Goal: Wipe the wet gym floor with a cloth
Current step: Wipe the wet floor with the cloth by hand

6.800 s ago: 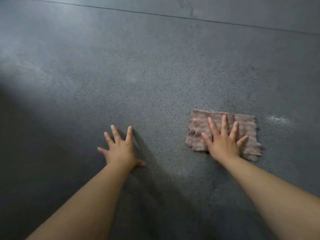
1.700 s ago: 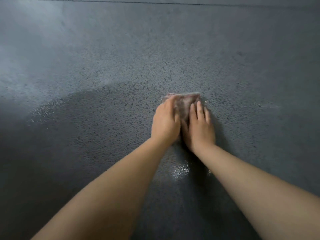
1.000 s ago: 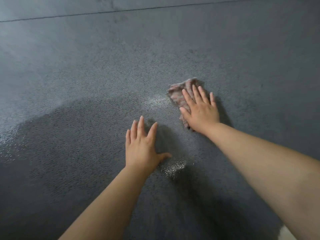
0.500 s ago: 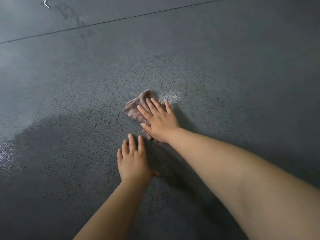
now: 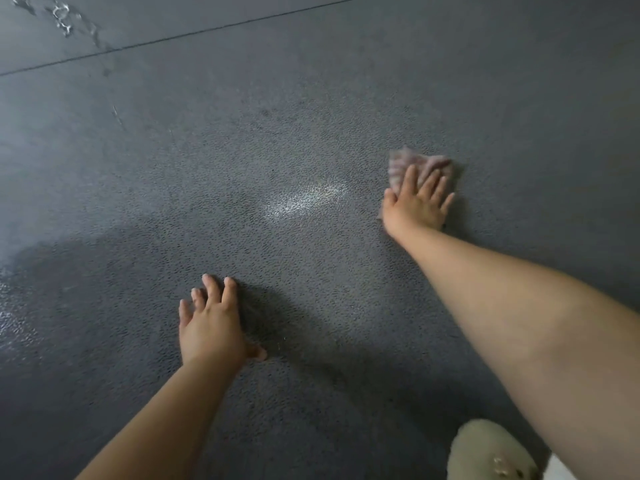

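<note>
A dark grey textured gym floor (image 5: 346, 98) fills the view, with a thin seam line (image 5: 173, 38) crossing toward eleven o'clock. A shiny wet patch (image 5: 304, 199) glints just above centre. The right hand (image 5: 417, 204), at two o'clock, lies flat with fingers spread, pressing down on a crumpled pinkish cloth (image 5: 424, 164) that shows beyond its fingertips. The left hand (image 5: 211, 327), at seven o'clock, rests open on the bare floor, holding nothing. A pale fuzzy slipper (image 5: 485, 452) sits at five o'clock.

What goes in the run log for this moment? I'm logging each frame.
right hand: flat on cloth | left hand: flat on floor | wet sheen: between hands
</note>
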Demonstrator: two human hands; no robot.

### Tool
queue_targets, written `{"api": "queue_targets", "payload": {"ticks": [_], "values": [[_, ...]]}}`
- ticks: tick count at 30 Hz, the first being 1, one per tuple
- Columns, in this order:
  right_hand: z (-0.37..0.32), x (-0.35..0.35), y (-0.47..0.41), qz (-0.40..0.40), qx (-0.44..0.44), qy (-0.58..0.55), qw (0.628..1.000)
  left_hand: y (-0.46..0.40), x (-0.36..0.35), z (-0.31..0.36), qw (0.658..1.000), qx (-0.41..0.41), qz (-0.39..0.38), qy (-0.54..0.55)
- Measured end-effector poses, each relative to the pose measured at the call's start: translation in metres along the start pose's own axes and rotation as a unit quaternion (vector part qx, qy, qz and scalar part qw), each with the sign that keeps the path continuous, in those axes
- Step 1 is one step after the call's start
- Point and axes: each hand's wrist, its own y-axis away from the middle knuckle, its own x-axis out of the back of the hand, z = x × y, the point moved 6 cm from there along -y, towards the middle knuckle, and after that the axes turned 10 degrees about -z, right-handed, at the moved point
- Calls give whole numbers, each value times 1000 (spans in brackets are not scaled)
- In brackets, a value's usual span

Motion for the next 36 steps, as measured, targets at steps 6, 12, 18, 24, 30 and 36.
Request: {"api": "queue_targets", "payload": {"ticks": [6,12,18,24,30,36], "values": [[-102,-38,80,-25,307,92,947,0,2,2,1000,5,-6,4],[-44,-18,34,7,260,109,959,-2,3,3,1000,7,-14,16],[96,2,-10,7,-11,-5,1000,-3,0,-1,999,-12,-6,40],[117,-10,12,21,-160,-124,979,-9,-7,-4,996,-26,2,91],[13,-38,68,10,22,-15,1000,-15,-9,-5,994,-32,9,108],[32,-33,59,-6,192,80,978,-16,-12,-10,992,-36,14,119]]}}
